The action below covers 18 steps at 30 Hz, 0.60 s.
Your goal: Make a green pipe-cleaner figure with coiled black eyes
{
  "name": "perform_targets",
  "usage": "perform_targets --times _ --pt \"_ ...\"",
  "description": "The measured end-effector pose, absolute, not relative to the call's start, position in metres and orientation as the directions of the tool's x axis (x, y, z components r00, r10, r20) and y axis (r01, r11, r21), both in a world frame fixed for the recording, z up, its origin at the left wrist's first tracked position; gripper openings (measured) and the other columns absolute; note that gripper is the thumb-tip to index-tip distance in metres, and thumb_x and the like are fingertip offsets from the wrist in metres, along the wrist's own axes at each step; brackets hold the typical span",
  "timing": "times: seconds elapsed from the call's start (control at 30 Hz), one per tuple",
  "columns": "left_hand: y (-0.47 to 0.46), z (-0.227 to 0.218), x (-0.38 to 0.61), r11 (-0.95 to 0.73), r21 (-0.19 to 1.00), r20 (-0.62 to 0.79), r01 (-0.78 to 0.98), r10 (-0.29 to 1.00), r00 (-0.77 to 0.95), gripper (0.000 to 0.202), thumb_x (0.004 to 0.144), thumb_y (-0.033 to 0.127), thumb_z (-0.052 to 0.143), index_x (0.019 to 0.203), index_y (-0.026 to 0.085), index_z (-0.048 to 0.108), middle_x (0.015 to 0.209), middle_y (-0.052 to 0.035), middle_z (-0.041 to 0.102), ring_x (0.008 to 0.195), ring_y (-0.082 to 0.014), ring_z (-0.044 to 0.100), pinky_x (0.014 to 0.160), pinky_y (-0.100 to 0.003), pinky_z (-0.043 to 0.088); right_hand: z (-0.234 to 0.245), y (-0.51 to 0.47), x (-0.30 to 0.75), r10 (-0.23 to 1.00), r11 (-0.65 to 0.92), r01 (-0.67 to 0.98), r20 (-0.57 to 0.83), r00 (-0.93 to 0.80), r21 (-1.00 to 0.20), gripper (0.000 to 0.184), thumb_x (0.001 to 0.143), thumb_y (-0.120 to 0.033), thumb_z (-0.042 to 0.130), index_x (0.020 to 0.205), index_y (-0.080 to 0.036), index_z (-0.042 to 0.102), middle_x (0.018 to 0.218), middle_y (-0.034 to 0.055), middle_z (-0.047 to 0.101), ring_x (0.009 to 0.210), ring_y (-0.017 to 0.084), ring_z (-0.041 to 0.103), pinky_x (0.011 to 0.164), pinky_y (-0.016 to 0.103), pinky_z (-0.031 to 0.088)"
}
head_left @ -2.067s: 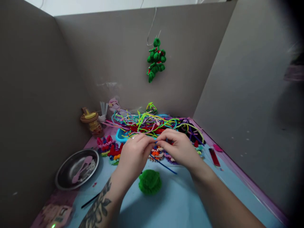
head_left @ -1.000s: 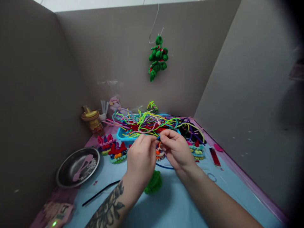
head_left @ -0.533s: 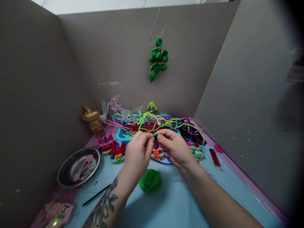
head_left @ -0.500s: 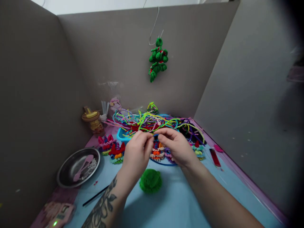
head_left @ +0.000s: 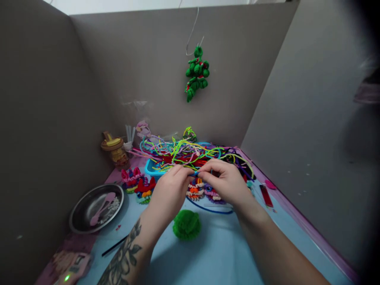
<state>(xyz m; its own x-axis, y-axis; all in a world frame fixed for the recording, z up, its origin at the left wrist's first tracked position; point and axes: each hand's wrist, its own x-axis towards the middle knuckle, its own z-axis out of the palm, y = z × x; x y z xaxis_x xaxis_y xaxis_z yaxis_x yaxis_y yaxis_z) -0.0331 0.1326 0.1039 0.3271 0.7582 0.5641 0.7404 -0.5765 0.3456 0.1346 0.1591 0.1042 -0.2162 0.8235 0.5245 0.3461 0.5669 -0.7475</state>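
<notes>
My left hand (head_left: 173, 188) and my right hand (head_left: 224, 180) meet near the middle of the view, above the table. Both are closed in a pinch on a blue pipe cleaner (head_left: 210, 210), whose long end curves down below the fingers onto the table. A short piece of it shows between the fingertips. Nearer to me lies a fuzzy green ball (head_left: 187, 225), touched by neither hand. Just behind the hands sit small multicoloured pipe-cleaner figures (head_left: 195, 190), partly hidden by the fingers.
A blue basket (head_left: 151, 168) heaped with loose pipe cleaners (head_left: 184, 152) stands at the back. To the left are a metal bowl (head_left: 74, 221) holding a pink tool, a black stick (head_left: 114, 246) and a pink device (head_left: 73, 265). A green charm (head_left: 197, 71) hangs from the partition.
My fingertips have shifted along the blue pipe cleaner, and a bit of it now shows between them. Its loose end reaches farther right. The view has shifted slightly.
</notes>
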Motion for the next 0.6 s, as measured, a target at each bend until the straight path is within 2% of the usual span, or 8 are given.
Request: perform_targets --times 0.1,0.27,0.37,0.5,0.6 --pt "0.132 0.104 -0.033 -0.554 0.314 0.561 0.771 0.763 0.321 0.015 0.089 0.015 0.046 0.089 0.017 0.06 0.084 -0.0046 0.061 0.078 -0.0169 0.057 0.071 -0.028 0.047 0.105 0.16 0.137 0.814 0.581 0.39 0.516 -0.268 -0.714 0.014 0.077 -0.017 0.059 0.064 -0.019 0.065 0.067 0.0004 0.062 0.065 0.014 0.056 0.063 0.027 0.043" --pt "0.127 0.106 -0.03 -0.498 0.171 0.534 0.85 0.772 0.345 0.017 0.087 0.012 0.046 0.083 0.017 0.062 0.079 -0.0043 0.057 0.073 -0.0181 0.055 0.067 -0.029 0.045 0.107 0.159 0.139 0.776 0.63 0.494 0.507 -0.374 -0.599 0.016 0.075 -0.013 0.058 0.06 -0.019 0.063 0.064 0.001 0.061 0.068 0.016 0.056 0.065 0.029 0.041" --pt "0.124 0.106 -0.028 -0.499 0.184 0.551 0.847 0.766 0.332 0.016 0.088 0.013 0.046 0.083 0.017 0.061 0.077 -0.0039 0.056 0.071 -0.0175 0.054 0.065 -0.028 0.044 0.108 0.158 0.138 0.811 0.585 0.447 0.51 -0.288 -0.677 0.016 0.074 -0.015 0.057 0.059 -0.019 0.062 0.064 0.001 0.061 0.065 0.015 0.056 0.062 0.028 0.041" --pt "0.122 0.106 -0.027 -0.528 0.321 0.599 0.786 0.756 0.263 0.015 0.089 0.014 0.046 0.087 0.017 0.06 0.08 -0.0038 0.059 0.074 -0.0163 0.055 0.066 -0.026 0.044 0.106 0.158 0.133 0.876 0.479 0.236 0.445 -0.184 -0.845 0.013 0.072 -0.022 0.06 0.06 -0.018 0.061 0.064 0.0008 0.061 0.062 0.015 0.055 0.06 0.027 0.042" --pt "0.123 0.102 -0.025 -0.537 0.377 0.628 0.754 0.747 0.218 0.013 0.089 0.015 0.047 0.086 0.017 0.059 0.079 -0.0035 0.06 0.076 -0.0162 0.055 0.068 -0.027 0.044 0.104 0.159 0.129 0.907 0.417 0.137 0.401 -0.132 -0.898 0.013 0.07 -0.025 0.062 0.059 -0.018 0.061 0.063 0.0006 0.06 0.062 0.015 0.055 0.061 0.027 0.043"
